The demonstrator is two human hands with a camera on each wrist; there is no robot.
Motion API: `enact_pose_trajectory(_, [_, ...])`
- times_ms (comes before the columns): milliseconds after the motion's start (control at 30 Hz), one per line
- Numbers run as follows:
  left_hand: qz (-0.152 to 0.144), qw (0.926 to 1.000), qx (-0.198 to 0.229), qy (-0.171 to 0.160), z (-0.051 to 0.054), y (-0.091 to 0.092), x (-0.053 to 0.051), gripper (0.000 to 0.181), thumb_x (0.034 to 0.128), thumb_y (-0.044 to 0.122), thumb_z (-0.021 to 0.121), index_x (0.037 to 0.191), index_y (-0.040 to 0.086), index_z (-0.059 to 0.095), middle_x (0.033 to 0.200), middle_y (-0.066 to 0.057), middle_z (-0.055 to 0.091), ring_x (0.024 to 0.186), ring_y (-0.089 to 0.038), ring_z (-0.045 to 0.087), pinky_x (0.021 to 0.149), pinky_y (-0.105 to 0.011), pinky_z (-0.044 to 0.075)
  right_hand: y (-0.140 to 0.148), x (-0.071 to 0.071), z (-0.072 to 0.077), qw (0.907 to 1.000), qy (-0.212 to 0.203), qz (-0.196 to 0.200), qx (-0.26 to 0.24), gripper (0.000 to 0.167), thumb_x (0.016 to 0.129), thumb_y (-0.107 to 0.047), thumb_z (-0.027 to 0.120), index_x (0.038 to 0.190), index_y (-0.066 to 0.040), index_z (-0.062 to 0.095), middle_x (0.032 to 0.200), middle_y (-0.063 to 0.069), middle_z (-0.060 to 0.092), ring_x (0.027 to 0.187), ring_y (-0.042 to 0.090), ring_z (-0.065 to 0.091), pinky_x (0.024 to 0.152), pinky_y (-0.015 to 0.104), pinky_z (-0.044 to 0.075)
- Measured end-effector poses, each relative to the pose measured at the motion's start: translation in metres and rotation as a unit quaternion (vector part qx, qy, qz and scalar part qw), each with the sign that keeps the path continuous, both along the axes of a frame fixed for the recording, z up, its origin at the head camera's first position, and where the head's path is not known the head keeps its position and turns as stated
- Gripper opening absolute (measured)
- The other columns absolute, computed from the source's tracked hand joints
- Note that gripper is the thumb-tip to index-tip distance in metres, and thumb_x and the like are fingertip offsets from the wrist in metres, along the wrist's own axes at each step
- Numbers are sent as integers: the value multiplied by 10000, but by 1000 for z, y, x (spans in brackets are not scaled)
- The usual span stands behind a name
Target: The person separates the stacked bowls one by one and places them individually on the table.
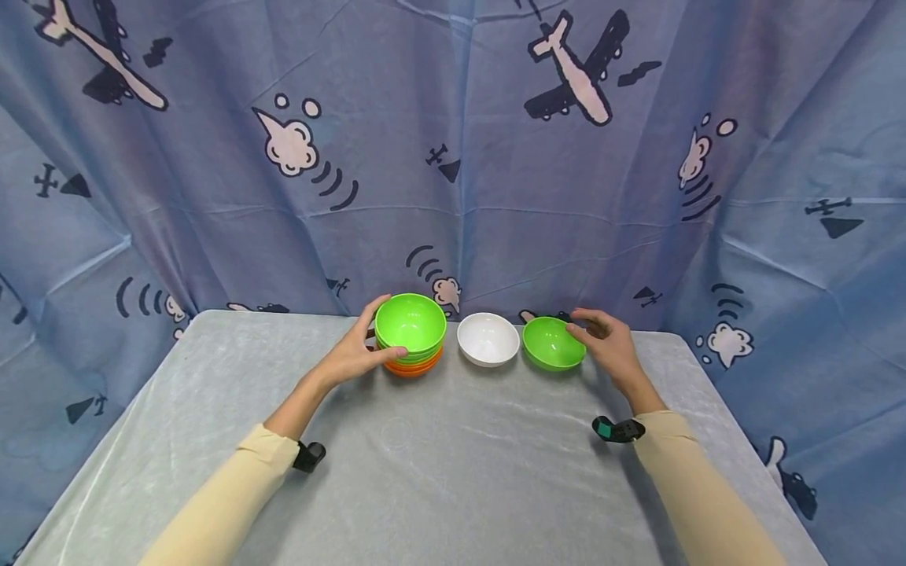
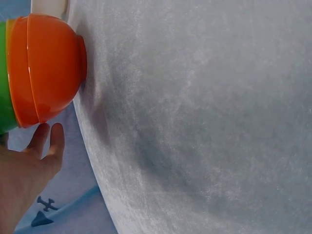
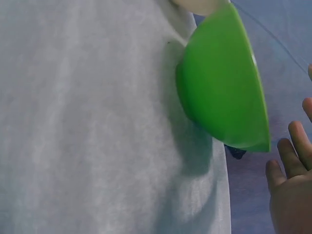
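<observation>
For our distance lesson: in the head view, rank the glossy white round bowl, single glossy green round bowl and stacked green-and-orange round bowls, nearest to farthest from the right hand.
1. Single green bowl: right end, beside the right hand.
2. White bowl: middle of the row.
3. Stacked green-and-orange bowls: left end.

This looks like a curtained-off recording corner; the kind of room beyond cannot be told. A blue curtain [image 1: 396, 134] printed with cartoon planes [image 1: 579, 79] hangs around a grey cloth-covered counter [image 1: 460, 472], and wrist-worn black cameras [image 1: 620, 430] show.
</observation>
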State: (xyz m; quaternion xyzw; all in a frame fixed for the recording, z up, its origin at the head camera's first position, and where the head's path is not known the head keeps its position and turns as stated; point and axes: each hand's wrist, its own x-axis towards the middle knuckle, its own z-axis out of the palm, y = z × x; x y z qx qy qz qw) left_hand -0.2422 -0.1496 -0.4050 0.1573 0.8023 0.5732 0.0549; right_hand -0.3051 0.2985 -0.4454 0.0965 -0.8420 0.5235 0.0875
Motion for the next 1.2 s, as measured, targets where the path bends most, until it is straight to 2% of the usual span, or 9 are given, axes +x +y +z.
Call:
enact_pose_trajectory(100, [-11, 10000, -18, -22, 0, 0, 1, 939, 923, 135, 760, 1627, 122, 139, 1605, -236, 214, 1385, -537, 318, 1068, -631, 354, -1, 0, 2, 9999, 54, -28, -96, 512, 996, -277, 695, 1346, 78, 578, 1414, 210, 532, 1326, 364, 487, 1084, 402, 404])
enact_pose_trajectory(200, [2, 10000, -22, -60, -3, 0, -2, 940, 925, 137, 758, 1630, 143, 136, 1605, -231, 216, 1389, -530, 316, 1069, -623, 357, -2, 0, 4, 9995, 116, -50, -276, 508, 998, -270, 692, 1350, 77, 577, 1392, 209, 554, 1265, 266, 546, 1018, 283, 450])
enact_pose_trajectory(333, [63, 10000, -11, -73, -20, -2, -14, 962, 925, 152, 764, 1637, 182, 117, 1610, -223, 210, 1396, -522, 308, 1069, -623, 356, -6, -3, 6, 9983, 277, -69, -514, 474, 988, -238, 709, 1334, 66, 600, 1363, 224, 578, 1167, 113, 587, 955, 204, 462])
enact_pose_trajectory(400, [81, 10000, 4, -47, -31, -4, -21, 974, 924, 166, 768, 1639, 208, 108, 1613, -212, 211, 1398, -514, 308, 1068, -625, 356, -8, -4, 7, 9975, 360, -58, -613, 448, 981, -210, 718, 1319, 65, 615, 1356, 238, 583, 1135, 74, 597, 944, 196, 467])
enact_pose_trajectory(500, [80, 10000, 41, 20, -39, -4, -24, 979, 921, 193, 772, 1639, 233, 109, 1610, -192, 229, 1400, -495, 316, 1068, -624, 355, -13, -5, 8, 9959, 435, -10, -789, 426, 979, -173, 718, 1307, 81, 620, 1351, 253, 585, 1115, 63, 610, 936, 191, 474])
enact_pose_trajectory(667, [105, 9999, 71, 63, -43, -3, -23, 981, 914, 244, 782, 1638, 237, 120, 1598, -164, 260, 1403, -462, 327, 1072, -610, 358, -27, -5, 13, 9947, 418, 262, -900, 423, 987, -174, 707, 1310, 84, 614, 1348, 256, 583, 1144, 108, 609, 954, 194, 469])
enact_pose_trajectory(867, [131, 9998, 85, 90, -42, -3, -20, 984, 908, 269, 789, 1638, 230, 129, 1594, -167, 259, 1404, -471, 317, 1063, -614, 366, -51, -7, 18, 9912, 321, 853, -957, 388, 982, -137, 708, 1301, 70, 630, 1320, 251, 596, 1172, 182, 603, 959, 216, 478])
enact_pose_trajectory(1067, [108, 9999, 102, 83, -39, -3, -22, 986, 908, 222, 793, 1637, 250, 130, 1599, -159, 261, 1393, -467, 342, 1060, -592, 380, -77, -13, 24, 9808, 371, 1507, -1182, 373, 988, -46, 675, 1329, 87, 602, 1328, 280, 579, 1217, 344, 574, 948, 251, 498])
enact_pose_trajectory(1200, [71, 9998, 154, 55, -38, -4, -24, 973, 910, 188, 791, 1636, 211, 144, 1600, -172, 258, 1393, -482, 332, 1057, -606, 377, -98, -14, 29, 9727, 209, 1904, -1312, 407, 977, -15, 677, 1356, 93, 573, 1363, 320, 532, 1278, 443, 506, 973, 288, 493])
